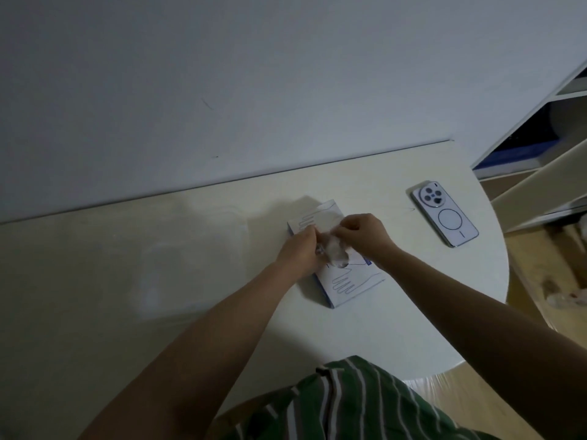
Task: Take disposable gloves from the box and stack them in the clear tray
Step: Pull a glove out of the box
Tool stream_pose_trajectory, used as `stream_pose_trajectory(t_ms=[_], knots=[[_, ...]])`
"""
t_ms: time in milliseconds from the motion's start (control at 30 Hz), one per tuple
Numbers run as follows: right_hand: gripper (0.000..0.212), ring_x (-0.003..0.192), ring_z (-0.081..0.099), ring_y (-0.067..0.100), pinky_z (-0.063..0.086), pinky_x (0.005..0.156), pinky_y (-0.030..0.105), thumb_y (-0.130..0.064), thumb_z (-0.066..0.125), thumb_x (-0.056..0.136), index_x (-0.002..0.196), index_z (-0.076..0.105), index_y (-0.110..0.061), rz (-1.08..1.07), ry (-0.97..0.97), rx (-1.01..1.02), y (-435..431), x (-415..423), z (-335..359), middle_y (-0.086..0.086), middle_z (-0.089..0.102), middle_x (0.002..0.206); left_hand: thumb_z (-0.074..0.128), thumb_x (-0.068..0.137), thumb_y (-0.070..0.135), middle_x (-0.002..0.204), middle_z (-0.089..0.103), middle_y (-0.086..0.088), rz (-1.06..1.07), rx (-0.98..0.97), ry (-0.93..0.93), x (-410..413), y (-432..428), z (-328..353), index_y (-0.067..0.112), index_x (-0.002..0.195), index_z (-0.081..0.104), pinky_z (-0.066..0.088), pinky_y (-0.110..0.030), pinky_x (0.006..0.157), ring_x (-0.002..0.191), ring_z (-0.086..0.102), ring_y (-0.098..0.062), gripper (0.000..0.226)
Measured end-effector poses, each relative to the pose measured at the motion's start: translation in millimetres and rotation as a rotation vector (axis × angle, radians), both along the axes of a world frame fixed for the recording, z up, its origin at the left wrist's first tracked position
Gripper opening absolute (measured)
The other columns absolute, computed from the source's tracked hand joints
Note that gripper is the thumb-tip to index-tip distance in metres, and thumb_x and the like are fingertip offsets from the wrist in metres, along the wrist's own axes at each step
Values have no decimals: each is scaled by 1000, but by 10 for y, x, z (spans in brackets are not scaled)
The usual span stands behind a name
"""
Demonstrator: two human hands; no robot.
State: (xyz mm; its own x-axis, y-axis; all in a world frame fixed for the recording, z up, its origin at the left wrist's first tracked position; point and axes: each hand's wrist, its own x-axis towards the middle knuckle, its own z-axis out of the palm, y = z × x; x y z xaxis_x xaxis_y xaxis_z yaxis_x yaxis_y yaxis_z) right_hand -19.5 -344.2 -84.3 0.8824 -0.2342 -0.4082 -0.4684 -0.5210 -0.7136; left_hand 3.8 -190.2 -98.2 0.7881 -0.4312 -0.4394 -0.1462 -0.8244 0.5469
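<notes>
Where the glove box (349,284) lies on the table (397,319), left hand (300,252) and right hand (362,233) both pinch one crumpled clear glove (334,250) above it, fingers curled.

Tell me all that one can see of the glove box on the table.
The glove box is a flat, white carton, cardboard by its look, with blue sides and thin blue hand outlines drawn on top. It lies flat and slantwise on the table. Over its middle the left hand and right hand pinch a clear crumpled glove.
</notes>
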Motion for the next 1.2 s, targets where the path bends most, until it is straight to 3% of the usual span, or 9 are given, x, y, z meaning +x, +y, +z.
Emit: stream_pose_trajectory(t_ms=[100,233,367,467,600,700,800,933,1200], knots=[[15,76,59,27,50,71,37,-9,58,86,82,65,3,-161,16,302,-131,-22,30,17,64,80,67,87,32,116,61,-10,-22,31,-8,19,-20,-33,10,118,49,41,-30,77,101,60,-27,42],[26,85,68,31,57,84,40,-21,63,90,95,67,4,-126,121,382,-163,-53,13,17,69,91,68,86,37,119,62,-8,-26,31,18,48,-42,-47,11,119,49,45,-33,84,104,60,-27,45],[24,67,62,18,54,69,28,-14,73,83,87,68,10,-28,144,247,-144,-33,34,16,67,78,69,84,42,115,64,-5,-19,20,42,71,-35,-37,13,117,52,44,-31,79,102,62,-26,47],[32,50,50,9,42,48,17,-20,80,77,58,60,-5,-50,102,241,-180,-32,38,1,55,52,72,78,51,98,63,5,9,-61,81,61,-26,7,21,109,57,42,-26,70,87,60,-16,46],[43,51,46,14,39,54,26,-29,84,74,52,52,-9,-48,82,297,-142,-70,-4,2,47,49,72,76,53,80,60,11,45,-114,8,22,-97,55,24,86,55,42,-26,64,77,60,-12,35],[34,63,54,18,46,64,31,-29,81,76,67,67,0,11,118,353,-140,-95,-5,10,58,63,64,87,38,81,65,-1,46,-68,-82,12,-117,55,15,83,59,46,-32,67,81,62,-25,24],[15,71,65,17,56,71,29,-22,79,78,75,73,-8,18,101,351,-220,-131,-10,11,70,74,61,90,34,80,68,-5,28,-64,-74,5,-100,40,11,79,63,48,-33,68,79,63,-26,26],[23,66,60,14,51,67,25,-27,74,85,74,67,-7,-49,71,393,-284,-181,-3,4,65,67,59,92,28,62,54,0,16,-82,-73,8,-95,21,16,64,54,37,-30,59,66,54,-22,31],[9,80,58,17,47,70,26,-16,60,94,101,59,-11,1,60,494,-304,-225,21,6,62,90,56,93,19,85,70,-9,130,-178,-48,19,-112,21,10,84,66,51,-34,75,83,64,-28,17]])
